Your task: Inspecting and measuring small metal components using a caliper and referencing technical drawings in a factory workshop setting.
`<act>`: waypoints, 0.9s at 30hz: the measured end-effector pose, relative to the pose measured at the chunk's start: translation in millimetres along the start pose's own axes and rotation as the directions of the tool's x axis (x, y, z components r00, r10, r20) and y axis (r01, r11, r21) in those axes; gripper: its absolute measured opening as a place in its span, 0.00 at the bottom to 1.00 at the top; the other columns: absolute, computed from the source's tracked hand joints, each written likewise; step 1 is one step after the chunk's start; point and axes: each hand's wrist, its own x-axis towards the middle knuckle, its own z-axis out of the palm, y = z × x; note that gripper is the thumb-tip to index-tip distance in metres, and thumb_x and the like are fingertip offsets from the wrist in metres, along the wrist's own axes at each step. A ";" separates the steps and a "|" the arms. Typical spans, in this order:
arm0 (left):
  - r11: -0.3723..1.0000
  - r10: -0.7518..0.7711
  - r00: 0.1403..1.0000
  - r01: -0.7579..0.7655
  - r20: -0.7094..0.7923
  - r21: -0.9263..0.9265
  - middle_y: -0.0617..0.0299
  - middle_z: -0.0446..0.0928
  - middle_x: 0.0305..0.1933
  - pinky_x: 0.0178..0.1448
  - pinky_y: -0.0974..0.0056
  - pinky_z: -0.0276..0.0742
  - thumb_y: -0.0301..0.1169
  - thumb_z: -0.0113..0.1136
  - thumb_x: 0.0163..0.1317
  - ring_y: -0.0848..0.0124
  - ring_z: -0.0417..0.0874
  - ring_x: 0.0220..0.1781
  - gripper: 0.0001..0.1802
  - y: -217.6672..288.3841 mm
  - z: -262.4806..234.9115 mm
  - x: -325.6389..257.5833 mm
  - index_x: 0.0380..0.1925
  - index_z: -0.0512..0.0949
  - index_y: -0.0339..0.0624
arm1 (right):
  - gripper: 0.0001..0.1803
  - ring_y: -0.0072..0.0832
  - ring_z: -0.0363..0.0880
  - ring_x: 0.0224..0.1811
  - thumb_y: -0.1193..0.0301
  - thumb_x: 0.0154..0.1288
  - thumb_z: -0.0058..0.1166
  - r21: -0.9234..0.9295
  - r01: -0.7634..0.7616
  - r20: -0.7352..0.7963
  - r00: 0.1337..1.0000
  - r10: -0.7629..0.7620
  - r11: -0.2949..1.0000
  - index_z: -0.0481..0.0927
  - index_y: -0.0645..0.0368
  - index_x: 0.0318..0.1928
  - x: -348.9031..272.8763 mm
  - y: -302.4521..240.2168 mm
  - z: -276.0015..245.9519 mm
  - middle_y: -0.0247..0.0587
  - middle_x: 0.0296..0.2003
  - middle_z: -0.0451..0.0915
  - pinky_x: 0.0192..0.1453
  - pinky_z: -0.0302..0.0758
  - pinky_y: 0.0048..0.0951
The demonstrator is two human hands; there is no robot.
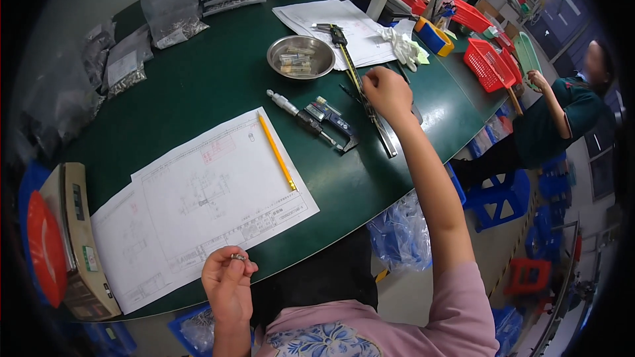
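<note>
- Head view: left hand (227, 282) pinches a small metal ring (237, 257) at the counter's (198, 86) near edge, over the drawing sheet (198, 205).
- Right hand (387, 92) is closed on a long steel caliper (364, 92) near the right edge; bare green counter lies between them.

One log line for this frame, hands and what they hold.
left hand: pinches small metal ring over white drawing sheet | right hand: closed on long steel caliper | yellow pencil: on sheet

Bare green bench (218, 86) lies open between the drawing (198, 205) and the steel bowl (301, 57). To the right, the pencil (277, 151), micrometer (301, 118) and calipers (360, 89) crowd the way. Bags (175, 16) line the far left edge, and red baskets (486, 63) the far right.
</note>
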 end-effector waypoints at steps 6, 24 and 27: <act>0.998 0.062 0.993 -0.061 -0.105 0.018 0.56 0.72 0.32 0.38 0.69 0.72 0.19 0.50 0.53 0.73 0.73 0.29 0.10 10.9 -8.2 -15.6 0.36 0.71 0.32 | 0.20 0.43 0.75 0.41 0.57 0.46 0.51 -0.281 -0.140 0.220 0.954 0.206 0.949 0.77 0.59 0.35 74.7 -22.0 49.6 0.49 0.37 0.77 0.42 0.71 0.40; 0.981 -0.004 1.000 0.006 0.013 -0.194 0.58 0.72 0.35 0.40 0.69 0.71 0.21 0.49 0.56 0.74 0.74 0.33 0.11 15.6 -27.7 -22.7 0.40 0.71 0.34 | 0.23 0.11 0.56 0.14 0.49 0.56 0.47 0.512 -0.197 0.079 0.980 0.182 0.836 0.75 0.58 0.33 47.2 4.9 -69.1 0.24 0.15 0.61 0.16 0.50 0.14; 0.969 -0.055 0.997 0.067 0.057 -0.239 0.58 0.72 0.36 0.41 0.68 0.71 0.22 0.48 0.56 0.74 0.73 0.33 0.12 12.7 -28.3 -19.8 0.41 0.70 0.33 | 0.19 0.10 0.54 0.15 0.55 0.58 0.46 0.570 -0.153 0.153 0.985 0.078 0.807 0.73 0.59 0.34 -3.0 -1.9 -113.1 0.24 0.17 0.62 0.18 0.48 0.11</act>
